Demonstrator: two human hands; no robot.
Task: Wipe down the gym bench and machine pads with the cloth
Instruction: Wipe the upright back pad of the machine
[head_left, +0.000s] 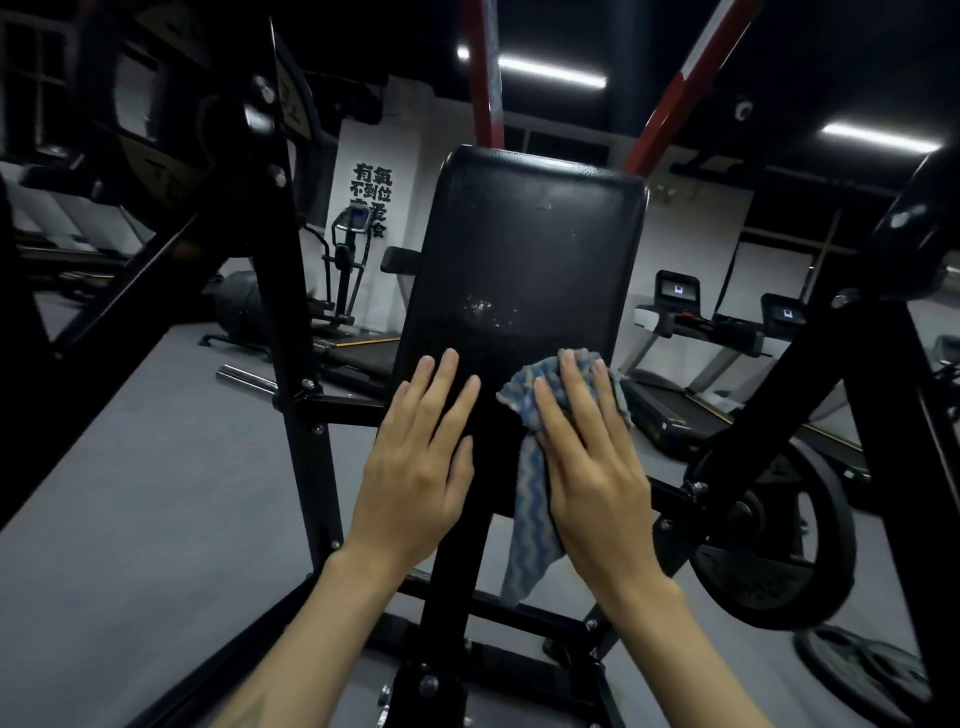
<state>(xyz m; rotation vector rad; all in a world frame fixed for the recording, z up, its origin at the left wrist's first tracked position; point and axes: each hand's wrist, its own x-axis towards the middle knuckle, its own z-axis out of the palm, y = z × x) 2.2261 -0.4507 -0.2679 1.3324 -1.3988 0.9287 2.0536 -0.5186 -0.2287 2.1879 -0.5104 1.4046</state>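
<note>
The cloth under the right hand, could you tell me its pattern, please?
Blue and grey wavy zigzag stripes on the cloth, clearest in the head view.

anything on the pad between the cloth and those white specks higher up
Nothing visible. The right hand presses the cloth flat on the lower pad, and the white specks sit just above on bare black surface. The left hand rests beside the cloth, off that path.

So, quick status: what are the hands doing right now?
Left hand flat on the pad. Right hand presses the cloth to it. White specks above, nothing in the way.
</note>
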